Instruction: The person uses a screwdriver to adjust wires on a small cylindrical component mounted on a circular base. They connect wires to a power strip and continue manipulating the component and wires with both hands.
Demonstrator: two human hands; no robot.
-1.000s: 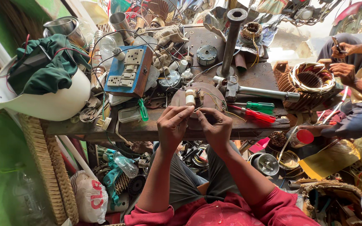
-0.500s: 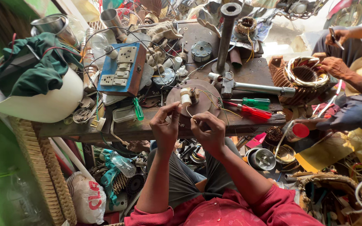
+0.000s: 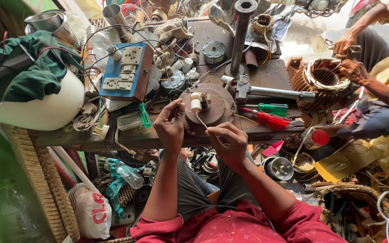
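Note:
My left hand (image 3: 169, 127) and my right hand (image 3: 228, 143) are raised over the near edge of a cluttered wooden workbench (image 3: 158, 137). Between their pinched fingertips runs a thin pale wire (image 3: 200, 120). The wire leads up to a round brown motor housing (image 3: 208, 110) with a small white cylinder (image 3: 196, 101) standing on it. Both hands pinch the wire just in front of that housing.
A blue switch board (image 3: 124, 72), a green screwdriver (image 3: 273, 108), a red screwdriver (image 3: 271, 118), a grey hammer (image 3: 271, 93) and an upright metal pipe (image 3: 239, 36) lie on the bench. A white bucket with green cloth (image 3: 32, 94) stands left. Another person's hands (image 3: 352, 58) hold a copper-wound stator (image 3: 320, 81) at right.
My two hands have drawn slightly apart, stretching the wire between them. The camera view has shifted a little, and the other person's hands stay at the stator.

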